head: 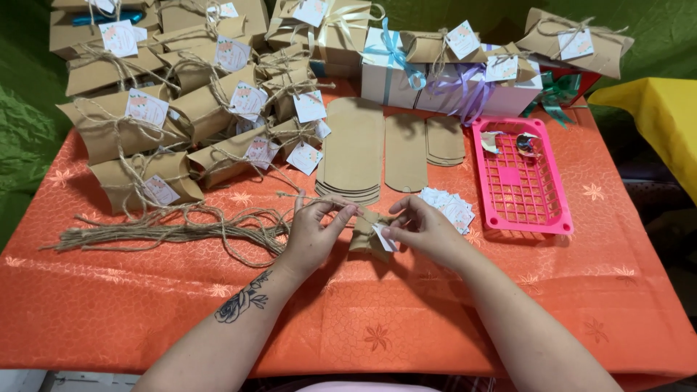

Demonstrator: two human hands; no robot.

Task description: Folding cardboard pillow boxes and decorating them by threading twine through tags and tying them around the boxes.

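A small brown pillow box (365, 236) rests on the orange tablecloth (363, 319) between my hands. My left hand (314, 234) pinches a strand of jute twine (308, 201) above the box's left end. My right hand (423, 226) pinches the twine and a small white tag (382, 237) at the box's right side. Both hands touch the box.
A bundle of cut twine (167, 231) lies at the left. Several finished tied boxes (145, 123) are piled at the back left. Flat box blanks (354, 149) and loose tags (450, 207) lie behind my hands. A pink plastic tray (517, 178) sits at the right, white ribboned boxes (450, 80) behind.
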